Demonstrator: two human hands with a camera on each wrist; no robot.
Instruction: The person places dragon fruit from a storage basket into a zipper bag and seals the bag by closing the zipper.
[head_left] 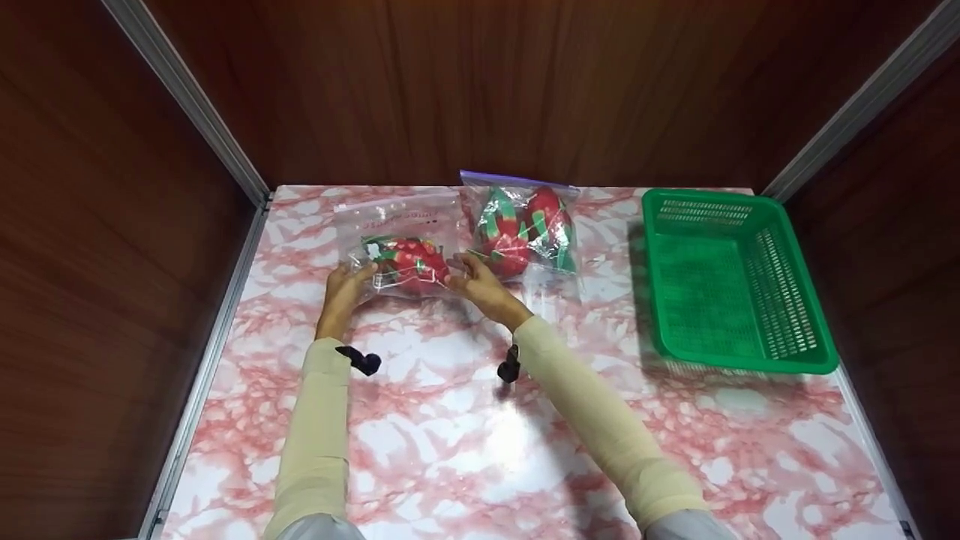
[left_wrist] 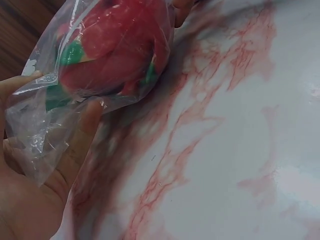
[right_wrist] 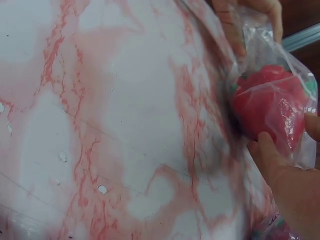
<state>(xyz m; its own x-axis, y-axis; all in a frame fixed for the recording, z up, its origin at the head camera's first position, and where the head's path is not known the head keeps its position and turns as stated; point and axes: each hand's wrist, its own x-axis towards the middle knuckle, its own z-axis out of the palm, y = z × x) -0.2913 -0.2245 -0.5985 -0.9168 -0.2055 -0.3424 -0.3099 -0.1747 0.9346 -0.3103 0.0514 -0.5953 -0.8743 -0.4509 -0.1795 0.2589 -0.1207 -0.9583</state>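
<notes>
A clear zip bag (head_left: 397, 214) holds a red dragon fruit (head_left: 416, 264) with green scales, seen through the plastic. My left hand (head_left: 347, 292) grips the bag's left end; in the left wrist view the plastic lies between thumb and fingers. At the other end my right hand (head_left: 484, 291) holds the bag, its thumb (right_wrist: 270, 152) against the fruit's side. Just beyond the right hand, a second zip bag (head_left: 517, 182) with a purple seal lies with two dragon fruits (head_left: 508, 244) inside.
To the right stands a green plastic basket (head_left: 697, 300) with slotted walls. The table (head_left: 420, 435) has a red-and-white marbled top. Brown wooden panels (head_left: 480, 90) with metal edge posts (head_left: 202, 105) enclose it at the back and sides.
</notes>
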